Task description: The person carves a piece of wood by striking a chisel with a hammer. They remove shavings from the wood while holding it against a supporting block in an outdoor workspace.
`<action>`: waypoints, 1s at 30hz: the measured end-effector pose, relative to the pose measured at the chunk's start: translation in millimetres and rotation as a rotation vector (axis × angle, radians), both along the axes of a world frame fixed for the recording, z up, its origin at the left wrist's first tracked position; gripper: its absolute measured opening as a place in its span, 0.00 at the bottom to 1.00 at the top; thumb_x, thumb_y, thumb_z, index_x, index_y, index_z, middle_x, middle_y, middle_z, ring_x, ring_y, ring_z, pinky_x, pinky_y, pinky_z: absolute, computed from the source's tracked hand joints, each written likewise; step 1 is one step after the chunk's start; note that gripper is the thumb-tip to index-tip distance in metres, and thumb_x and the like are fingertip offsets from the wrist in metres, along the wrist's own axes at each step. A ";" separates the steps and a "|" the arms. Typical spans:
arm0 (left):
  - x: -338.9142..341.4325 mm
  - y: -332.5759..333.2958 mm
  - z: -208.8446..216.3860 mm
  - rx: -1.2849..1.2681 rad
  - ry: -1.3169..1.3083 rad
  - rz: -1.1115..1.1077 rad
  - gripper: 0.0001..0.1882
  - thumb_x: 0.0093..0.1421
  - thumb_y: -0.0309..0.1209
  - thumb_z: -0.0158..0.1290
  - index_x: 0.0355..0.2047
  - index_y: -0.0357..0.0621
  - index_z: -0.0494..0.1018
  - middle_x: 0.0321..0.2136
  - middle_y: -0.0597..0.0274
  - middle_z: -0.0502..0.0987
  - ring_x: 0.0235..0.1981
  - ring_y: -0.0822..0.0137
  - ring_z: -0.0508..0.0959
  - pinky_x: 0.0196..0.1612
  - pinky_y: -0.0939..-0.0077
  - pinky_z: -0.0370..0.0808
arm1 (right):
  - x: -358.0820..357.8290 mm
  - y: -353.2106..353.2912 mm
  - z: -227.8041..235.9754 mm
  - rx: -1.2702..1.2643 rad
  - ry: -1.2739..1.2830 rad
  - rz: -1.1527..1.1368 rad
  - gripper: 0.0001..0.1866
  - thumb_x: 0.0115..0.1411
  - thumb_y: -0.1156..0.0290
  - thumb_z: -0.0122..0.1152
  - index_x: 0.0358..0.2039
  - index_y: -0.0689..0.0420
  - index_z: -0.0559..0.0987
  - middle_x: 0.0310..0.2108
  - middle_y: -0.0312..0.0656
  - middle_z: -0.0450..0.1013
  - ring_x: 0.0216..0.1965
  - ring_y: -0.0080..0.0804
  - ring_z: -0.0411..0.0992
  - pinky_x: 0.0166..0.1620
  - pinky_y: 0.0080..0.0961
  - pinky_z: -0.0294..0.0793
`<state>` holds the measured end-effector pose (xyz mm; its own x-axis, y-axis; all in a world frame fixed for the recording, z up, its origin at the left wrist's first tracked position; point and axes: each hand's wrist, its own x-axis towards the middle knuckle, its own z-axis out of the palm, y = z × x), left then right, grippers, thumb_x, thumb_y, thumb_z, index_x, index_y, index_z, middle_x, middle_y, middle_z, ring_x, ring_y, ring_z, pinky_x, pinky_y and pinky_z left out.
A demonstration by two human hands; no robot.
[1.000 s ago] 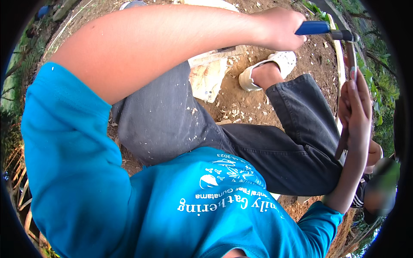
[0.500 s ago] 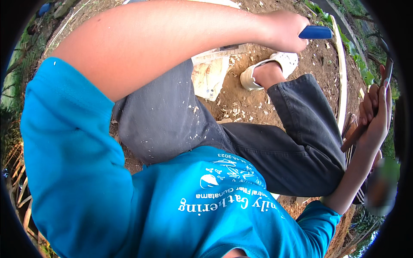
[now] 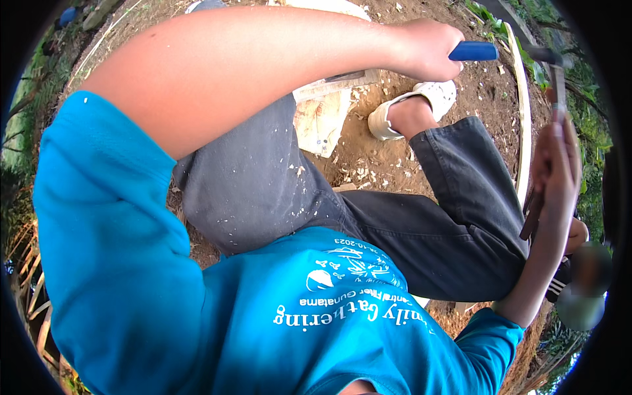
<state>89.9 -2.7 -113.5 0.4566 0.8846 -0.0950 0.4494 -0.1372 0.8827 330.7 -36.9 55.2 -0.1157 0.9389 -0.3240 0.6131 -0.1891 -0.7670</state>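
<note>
My left hand [image 3: 431, 49] is closed in a fist round a blue handle [image 3: 477, 51], which sticks out to the right. The tool's other end is hidden. At the far right my right hand [image 3: 558, 155] is closed on a hammer, whose metal shaft [image 3: 558, 89] rises above the fingers. Its dark head [image 3: 544, 54] is blurred and lies in line with the blue handle, a short gap away. Below that hand juts a brown piece [image 3: 530, 220], perhaps the hammer's handle. Behind my left forearm a wooden piece [image 3: 345, 79] shows partly.
I sit with grey trousers [image 3: 243, 178] dusted with chips, one white shoe [image 3: 438, 95] on brown soil. A pale sack [image 3: 322, 122] lies between my legs. A long pale strip of wood [image 3: 523, 118] stands at right. Another person's hand [image 3: 577, 235] shows beyond my right forearm.
My right hand has swung up and left with the hammer, bringing its head into view near the blue handle. The blue handle has shifted slightly left.
</note>
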 end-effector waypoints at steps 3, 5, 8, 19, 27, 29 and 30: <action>4.0 -0.3 -1.5 0.021 -0.018 0.015 0.17 0.59 0.39 0.55 0.43 0.42 0.77 0.33 0.51 0.83 0.39 0.54 0.84 0.44 0.61 0.79 | 17.2 8.1 4.2 0.123 0.197 -0.089 0.26 0.75 0.64 0.48 0.69 0.60 0.63 0.22 0.26 0.57 0.13 0.09 0.51 0.13 0.11 0.50; -2.4 -2.8 0.4 -0.008 -0.001 0.044 0.17 0.60 0.39 0.55 0.44 0.41 0.77 0.33 0.51 0.83 0.39 0.54 0.84 0.44 0.61 0.79 | -15.3 -12.5 -5.2 0.046 -0.202 -0.220 0.25 0.75 0.62 0.49 0.68 0.57 0.65 0.23 0.25 0.61 0.14 0.09 0.52 0.15 0.11 0.52; -12.8 -4.7 -3.0 0.009 -0.027 0.091 0.17 0.61 0.39 0.55 0.45 0.41 0.77 0.33 0.50 0.83 0.38 0.54 0.84 0.44 0.61 0.79 | -18.6 -27.6 -24.7 -0.220 -0.148 0.193 0.25 0.75 0.63 0.49 0.69 0.56 0.65 0.26 0.26 0.64 0.16 0.06 0.55 0.17 0.09 0.50; -15.4 -2.7 37.1 0.119 -0.203 0.116 0.14 0.60 0.34 0.55 0.40 0.36 0.75 0.33 0.41 0.81 0.40 0.45 0.83 0.44 0.55 0.77 | -5.2 4.8 22.2 0.082 0.069 0.026 0.28 0.77 0.66 0.42 0.72 0.63 0.55 0.24 0.27 0.56 0.14 0.09 0.50 0.15 0.12 0.52; -21.4 -6.9 40.1 0.077 -0.328 0.162 0.13 0.60 0.31 0.54 0.41 0.34 0.73 0.33 0.37 0.80 0.40 0.41 0.82 0.43 0.53 0.77 | 10.6 7.2 33.0 0.146 0.263 0.003 0.28 0.77 0.64 0.44 0.72 0.63 0.56 0.25 0.28 0.56 0.15 0.08 0.51 0.16 0.11 0.53; -19.1 -5.7 43.4 0.067 -0.337 0.164 0.13 0.60 0.32 0.54 0.41 0.34 0.73 0.33 0.37 0.80 0.40 0.42 0.82 0.43 0.54 0.77 | 5.1 5.5 30.2 0.177 0.245 -0.025 0.29 0.76 0.65 0.46 0.72 0.63 0.55 0.22 0.27 0.57 0.13 0.09 0.52 0.13 0.12 0.52; -18.4 -5.6 44.9 0.053 -0.335 0.155 0.13 0.60 0.32 0.53 0.40 0.34 0.73 0.33 0.37 0.80 0.39 0.42 0.82 0.43 0.54 0.77 | 1.5 4.1 29.2 0.206 0.215 -0.046 0.29 0.76 0.65 0.47 0.72 0.64 0.55 0.20 0.27 0.58 0.11 0.10 0.52 0.12 0.13 0.51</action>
<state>71.4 -8.2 -68.6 0.3145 0.9455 0.0845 0.1561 -0.1393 0.9779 332.2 -32.8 84.3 -0.1169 0.9882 -0.0984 0.4273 -0.0394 -0.9033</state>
